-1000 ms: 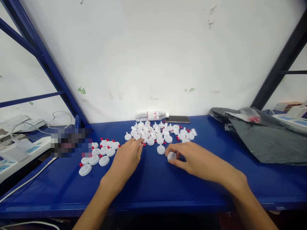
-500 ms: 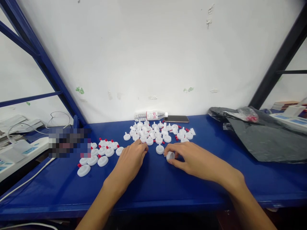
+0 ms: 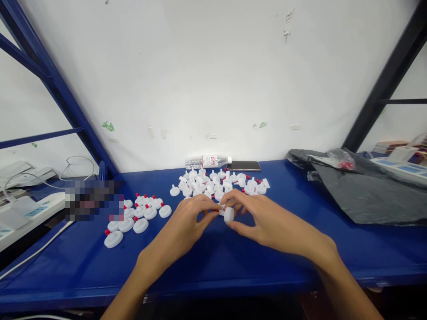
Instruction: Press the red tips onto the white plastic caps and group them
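My right hand (image 3: 260, 217) grips a white plastic nozzle cap (image 3: 229, 214) between thumb and fingers, its round base tilted toward me. At the cap's narrow end, my left hand (image 3: 191, 218) pinches a small red tip (image 3: 216, 210), which is mostly covered by the fingers. The hands meet just above the blue table, and whether the red tip sits on the nozzle cannot be made out. Behind them lies a pile of white nozzle caps (image 3: 200, 180) with loose red tips among them. To the left stand several white caps with red tips fitted (image 3: 140, 226).
A clear plastic bottle (image 3: 210, 161) lies against the wall beside a dark phone (image 3: 243, 166). At right, a dark plastic bag (image 3: 360, 195) carries a small clear bag of red pieces (image 3: 346, 165). A white power strip (image 3: 40, 211) and cable occupy the left side of the blue table (image 3: 207, 266).
My left hand has moved right from the pile's front edge to the cap, with a red tip now showing in its fingers. My right hand has turned the cap and shifted slightly left.
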Demonstrator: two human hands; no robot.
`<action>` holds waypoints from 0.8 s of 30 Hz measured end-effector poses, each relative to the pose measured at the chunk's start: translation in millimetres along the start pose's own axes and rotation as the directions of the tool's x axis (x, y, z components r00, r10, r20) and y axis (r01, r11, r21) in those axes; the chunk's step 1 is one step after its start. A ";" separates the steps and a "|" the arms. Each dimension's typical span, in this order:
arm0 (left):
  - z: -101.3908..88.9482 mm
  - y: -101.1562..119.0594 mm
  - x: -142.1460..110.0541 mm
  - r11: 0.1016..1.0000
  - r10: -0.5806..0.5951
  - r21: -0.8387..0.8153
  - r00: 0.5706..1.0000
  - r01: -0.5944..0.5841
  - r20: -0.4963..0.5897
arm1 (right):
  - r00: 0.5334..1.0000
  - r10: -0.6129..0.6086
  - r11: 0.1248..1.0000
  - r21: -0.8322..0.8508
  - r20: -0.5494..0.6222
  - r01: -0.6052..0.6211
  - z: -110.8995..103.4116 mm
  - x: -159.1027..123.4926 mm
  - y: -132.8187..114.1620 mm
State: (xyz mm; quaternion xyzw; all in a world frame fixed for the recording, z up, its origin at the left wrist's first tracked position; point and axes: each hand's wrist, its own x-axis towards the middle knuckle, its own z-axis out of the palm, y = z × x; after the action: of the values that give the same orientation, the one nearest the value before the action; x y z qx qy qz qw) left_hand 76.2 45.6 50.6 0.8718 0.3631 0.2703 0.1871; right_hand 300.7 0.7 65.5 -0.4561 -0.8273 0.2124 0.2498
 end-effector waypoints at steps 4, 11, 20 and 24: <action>-4.9 3.0 -1.5 0.998 0.029 -0.061 1.000 -0.028 0.007 | 0.999 -0.021 0.998 0.064 -0.036 0.024 -1.1 0.6 -1.8; -5.5 2.0 -0.5 0.999 0.001 -0.044 0.999 -0.003 -0.037 | 0.996 -0.043 0.992 0.115 -0.083 0.053 -1.0 -0.4 -0.5; -7.6 10.6 -2.6 0.906 -0.137 -0.405 0.991 0.120 -0.012 | 0.993 -0.076 0.987 0.134 -0.095 0.088 -6.3 -3.0 -0.4; -15.8 12.6 -3.3 0.946 -0.153 -0.293 0.988 0.140 -0.020 | 0.994 -0.051 0.991 0.121 -0.097 0.062 -5.8 -2.3 -2.6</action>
State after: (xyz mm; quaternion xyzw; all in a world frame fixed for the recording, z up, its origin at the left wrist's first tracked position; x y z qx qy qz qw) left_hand 71.4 36.8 68.5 0.7996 0.3871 0.3246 0.3248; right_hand 303.5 -1.9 71.0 -0.4257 -0.8125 0.2344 0.3220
